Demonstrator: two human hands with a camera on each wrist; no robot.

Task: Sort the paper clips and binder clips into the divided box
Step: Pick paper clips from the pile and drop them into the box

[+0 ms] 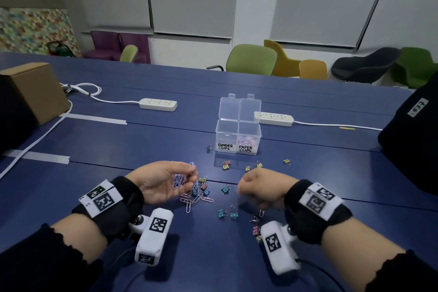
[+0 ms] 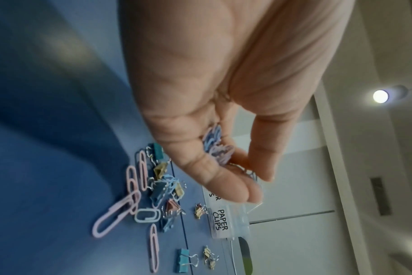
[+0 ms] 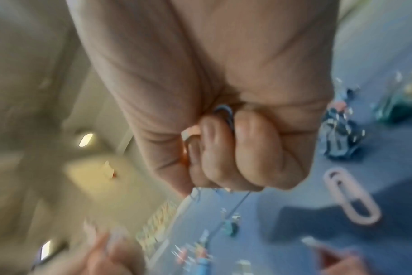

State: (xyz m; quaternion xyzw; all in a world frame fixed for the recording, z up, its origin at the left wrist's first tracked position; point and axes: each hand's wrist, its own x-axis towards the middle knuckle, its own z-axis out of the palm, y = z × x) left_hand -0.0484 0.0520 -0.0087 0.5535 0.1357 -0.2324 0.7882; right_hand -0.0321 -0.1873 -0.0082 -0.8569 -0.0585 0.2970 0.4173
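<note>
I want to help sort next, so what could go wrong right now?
The left hand cups a loose bunch of paper clips, so a few could slip back into the mixed pile. The right hand is a closed fist round clips; what kind is unclear, so they might land in the wrong half of the divided box.
</note>
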